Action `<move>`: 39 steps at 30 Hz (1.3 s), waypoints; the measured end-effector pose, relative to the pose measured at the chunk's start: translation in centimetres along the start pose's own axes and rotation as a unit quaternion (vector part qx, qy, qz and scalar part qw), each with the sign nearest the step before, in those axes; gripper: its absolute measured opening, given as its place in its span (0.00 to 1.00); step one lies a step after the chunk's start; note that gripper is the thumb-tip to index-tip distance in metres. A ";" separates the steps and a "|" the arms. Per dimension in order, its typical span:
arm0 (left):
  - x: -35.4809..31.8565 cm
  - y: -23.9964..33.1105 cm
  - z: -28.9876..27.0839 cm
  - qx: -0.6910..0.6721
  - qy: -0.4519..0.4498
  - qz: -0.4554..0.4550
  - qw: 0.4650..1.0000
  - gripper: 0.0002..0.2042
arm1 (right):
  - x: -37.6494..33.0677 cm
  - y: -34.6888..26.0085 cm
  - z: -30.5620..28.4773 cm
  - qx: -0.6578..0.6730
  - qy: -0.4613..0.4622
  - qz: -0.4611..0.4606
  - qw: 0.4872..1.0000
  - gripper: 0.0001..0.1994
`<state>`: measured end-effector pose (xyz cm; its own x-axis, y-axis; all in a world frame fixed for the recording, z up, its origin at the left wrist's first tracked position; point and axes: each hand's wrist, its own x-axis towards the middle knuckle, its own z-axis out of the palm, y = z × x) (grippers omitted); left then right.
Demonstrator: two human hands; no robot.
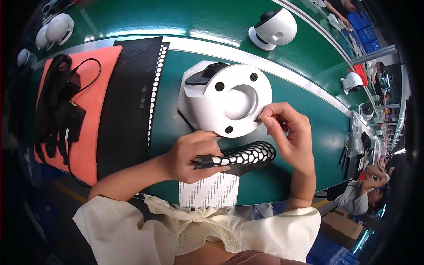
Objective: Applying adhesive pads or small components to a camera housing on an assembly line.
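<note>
A white rounded device [198, 104] with a black part on top lies on its side, its ring-shaped base [263, 90] facing up around a round recess. Black round pads show on the base: one pad [219, 86] on the left, another pad [253, 77] on top, a third pad [229, 130] at the bottom. My right hand [289, 130] pinches at the base's lower right rim, where a small dark piece shows at the fingertips. Closed around a curled black sheet with white round holes [251, 153] is my left hand [196, 154], close against the device's lower edge.
White printed backing paper [207, 191] lies at the table's near edge. On the left are a black sheet with punched holes [128, 97] and an orange foam pad [104, 84] bearing black adapters and cables [73, 119]. Another white device [276, 28] stands on the far green surface.
</note>
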<state>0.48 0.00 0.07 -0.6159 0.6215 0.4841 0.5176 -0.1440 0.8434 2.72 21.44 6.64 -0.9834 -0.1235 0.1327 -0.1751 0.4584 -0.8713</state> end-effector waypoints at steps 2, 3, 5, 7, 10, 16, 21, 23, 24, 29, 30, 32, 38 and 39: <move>0.1 0.0 -0.1 0.001 -0.009 0.014 1.000 0.08 | -0.1 0.2 -0.1 -0.021 0.002 -0.003 1.000 0.03; 0.1 0.0 0.0 0.000 -0.011 0.014 1.000 0.08 | -0.2 0.2 -0.1 -0.022 0.003 -0.002 1.000 0.03; 0.1 0.0 0.0 -0.002 -0.008 0.016 1.000 0.08 | -0.3 0.0 -0.1 -0.024 0.000 0.004 1.000 0.04; 0.0 0.0 0.0 -0.008 -0.007 0.013 1.000 0.08 | -0.4 0.1 0.1 -0.040 0.005 -0.016 0.999 0.04; -0.2 -0.1 0.2 -0.009 0.006 0.008 1.000 0.07 | -0.3 0.4 0.2 -0.096 0.011 -0.072 0.993 0.04; -0.2 0.0 -0.4 -0.033 0.020 -0.008 0.999 0.07 | -0.4 0.0 0.7 -0.183 0.042 -0.130 0.973 0.06; 0.0 -0.3 -0.4 -0.025 0.029 -0.005 0.999 0.07 | 1.3 -1.1 -1.0 -0.098 0.016 0.043 0.994 0.20; 0.0 -0.3 -0.4 -0.011 0.029 -0.007 0.999 0.07 | 2.9 -0.8 -1.7 -0.096 -0.021 0.014 0.995 0.21; 0.1 -0.5 -0.1 -0.020 0.047 0.010 0.999 0.07 | 4.0 -0.5 -2.0 -0.053 -0.026 -0.024 0.998 0.21; -0.2 -0.4 0.0 0.024 0.028 0.003 0.999 0.08 | 10.4 -2.5 -2.6 0.053 -0.349 0.105 0.930 0.15; -0.5 -0.4 -0.3 0.045 0.017 0.001 0.999 0.07 | 11.5 -2.0 -1.4 0.144 -0.499 0.116 0.846 0.15; -0.5 -0.5 -0.1 0.056 -0.001 0.013 0.998 0.07 | 11.9 -3.4 -0.7 0.034 -0.541 0.103 0.834 0.15; 0.1 -0.4 0.5 -0.016 -0.038 0.076 0.996 0.08 | 12.8 -7.1 -2.7 -0.104 -0.549 0.029 0.829 0.15; 0.2 -0.2 0.2 -0.004 -0.040 0.086 0.995 0.08 | 12.9 -7.4 -3.4 -0.119 -0.488 -0.003 0.864 0.16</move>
<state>0.37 0.37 -0.07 -0.4688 0.6459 0.6025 0.6063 -0.2607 0.7513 -8.81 19.45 16.43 -0.4941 -0.7576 -0.4266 -0.3000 0.6091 -0.7341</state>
